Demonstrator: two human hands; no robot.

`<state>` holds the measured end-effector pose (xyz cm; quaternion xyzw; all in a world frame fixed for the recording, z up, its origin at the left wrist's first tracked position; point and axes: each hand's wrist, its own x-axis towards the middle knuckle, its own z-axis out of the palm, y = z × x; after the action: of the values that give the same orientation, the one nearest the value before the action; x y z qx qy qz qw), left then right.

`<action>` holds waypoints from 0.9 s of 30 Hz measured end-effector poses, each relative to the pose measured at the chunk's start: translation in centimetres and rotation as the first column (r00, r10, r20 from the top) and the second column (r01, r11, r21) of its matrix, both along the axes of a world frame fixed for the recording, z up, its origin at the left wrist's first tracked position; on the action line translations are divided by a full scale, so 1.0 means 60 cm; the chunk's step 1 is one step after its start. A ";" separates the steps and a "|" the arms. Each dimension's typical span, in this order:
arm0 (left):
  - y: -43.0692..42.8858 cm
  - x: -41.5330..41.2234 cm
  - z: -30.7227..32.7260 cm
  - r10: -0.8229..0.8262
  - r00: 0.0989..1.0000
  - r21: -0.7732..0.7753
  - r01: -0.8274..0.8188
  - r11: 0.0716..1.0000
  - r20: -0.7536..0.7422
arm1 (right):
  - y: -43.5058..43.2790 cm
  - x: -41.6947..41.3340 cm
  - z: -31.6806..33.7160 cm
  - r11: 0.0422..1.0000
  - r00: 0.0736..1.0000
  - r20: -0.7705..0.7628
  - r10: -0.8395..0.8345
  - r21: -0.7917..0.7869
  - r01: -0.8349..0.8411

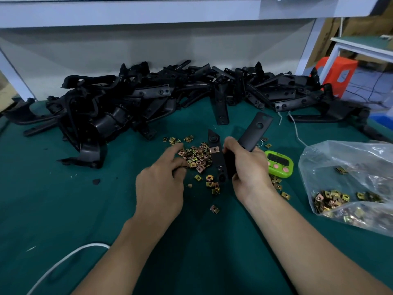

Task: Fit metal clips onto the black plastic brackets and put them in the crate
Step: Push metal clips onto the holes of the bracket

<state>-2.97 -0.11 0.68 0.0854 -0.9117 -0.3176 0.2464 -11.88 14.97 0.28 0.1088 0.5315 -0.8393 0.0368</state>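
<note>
- Metal clips are scattered across a green mat (pixel 63 209). One stray clip (pixel 214 209) lies nearest the viewer, between two bare forearms, and a white cable (pixel 63 262) curves across the mat at the lower left.
- The left hand (pixel 161 184) reaches into the loose clips (pixel 197 158), a small brass-coloured pile. Its index finger stretches over the pile and the other fingers are curled. I cannot tell whether it pinches a clip.
- The right hand (pixel 248 167) grips a black plastic bracket (pixel 255 130), fingers wrapped round the bend where its two flat arms meet. One arm points up and away; the other stands just beside the pile.
- A fitted clip (pixel 214 149) already sits on the edge of that nearer arm.
- Handling, as a judgement: the bracket looks light and stiff, safest held at the bend, leaving both arm ends free. The clips look tiny, springy and easy to fumble. Pinch one by its flat faces and slide its open side over the bracket's edge.
- Just right of the right hand is a green timer (pixel 278 162). Further right, a clear plastic bag (pixel 350 167) holds more clips.
- Behind everything, a long heap of brackets (pixel 148 99) runs across the mat below a white frame (pixel 127 13).
- No crate is plainly in view.
</note>
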 end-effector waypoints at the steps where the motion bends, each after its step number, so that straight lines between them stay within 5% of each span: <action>1: -0.001 -0.001 -0.001 -0.006 1.000 -0.094 0.004 0.996 -0.020 | 0.000 0.000 0.000 1.000 1.000 -0.001 -0.001 0.004 0.001; 5: 0.006 0.003 -0.004 -0.109 0.994 -0.361 0.096 0.928 -0.018 | -0.001 0.002 0.001 1.000 1.000 -0.007 -0.007 0.007 0.007; 8: 0.019 0.014 0.008 -0.242 0.970 -0.210 0.242 0.947 0.026 | -0.001 0.002 0.003 1.000 1.000 -0.002 -0.008 0.009 0.008; 11: 0.027 0.023 0.011 -0.418 0.874 0.010 0.429 0.903 0.247 | 0.001 0.001 0.004 1.000 1.000 0.006 -0.009 0.005 0.009; 15: 0.029 0.017 0.010 -0.380 0.850 -0.161 0.460 0.873 0.365 | 0.001 0.003 0.006 1.000 1.000 0.012 -0.006 0.010 0.006; 18: 0.040 0.023 -0.004 -0.300 0.927 -0.253 0.352 0.901 0.224 | 0.001 0.003 0.005 1.000 1.000 0.016 -0.005 0.009 0.005; 22: 0.048 0.024 -0.017 -0.125 0.992 0.066 0.125 0.990 -0.011 | 0.001 0.002 0.006 1.000 1.000 0.009 -0.008 0.006 0.008; 27: 0.037 0.009 -0.006 -0.051 0.998 0.598 0.067 0.799 -0.044 | 0.000 0.000 0.004 1.000 1.000 0.012 -0.006 0.002 0.006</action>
<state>-2.46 2.09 0.34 0.1263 -0.7638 -0.5978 0.2083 -11.87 14.97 0.52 0.1152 0.5318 -0.8382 0.0373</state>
